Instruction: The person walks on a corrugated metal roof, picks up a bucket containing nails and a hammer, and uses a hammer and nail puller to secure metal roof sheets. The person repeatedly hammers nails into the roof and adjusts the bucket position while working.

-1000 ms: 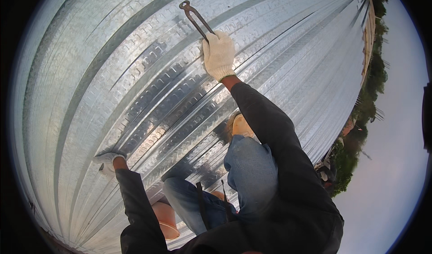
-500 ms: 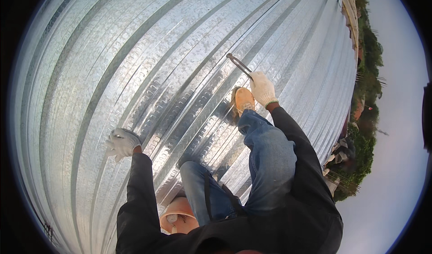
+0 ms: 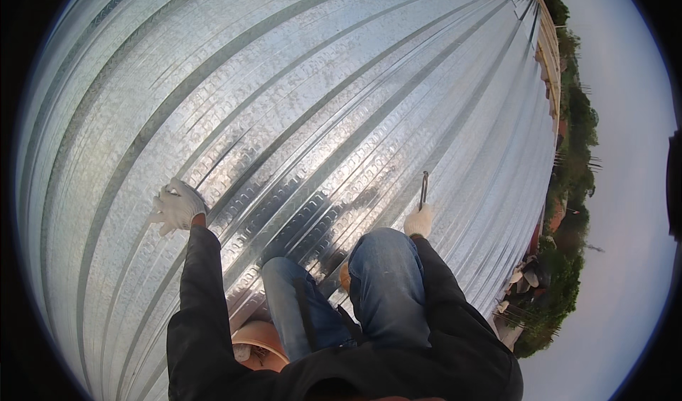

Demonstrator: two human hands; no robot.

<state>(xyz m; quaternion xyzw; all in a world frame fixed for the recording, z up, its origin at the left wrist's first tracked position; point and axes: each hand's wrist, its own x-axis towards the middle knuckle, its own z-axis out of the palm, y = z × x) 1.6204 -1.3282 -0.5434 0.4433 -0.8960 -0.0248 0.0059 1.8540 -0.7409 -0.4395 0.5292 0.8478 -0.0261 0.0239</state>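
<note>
My left hand [image 3: 177,206], in a pale work glove, rests on the ribbed metal decking [image 3: 284,110] with its fingers spread and nothing in them. On the right, my gloved right hand [image 3: 419,220] is closed around the dark metal pincers [image 3: 425,190]. Two thin bars of the pincers stick out beyond the glove, pointing away from me. The lower ends of the handles are hidden inside the hand. Only part of my tan boot [image 3: 344,277] shows, behind my bent right knee [image 3: 389,259].
An orange bucket [image 3: 261,337] with a pale lump inside stands beside my left leg. Raised ribs run along the shiny decking. At the right the decking ends at a wooden edge [image 3: 548,53], with trees [image 3: 579,159] and rubble [image 3: 527,277] beyond.
My right hand has come back toward me with the pincers, which have swung from slanting left to nearly straight ahead. My right leg has drawn in. The left hand stays spread on the decking.
</note>
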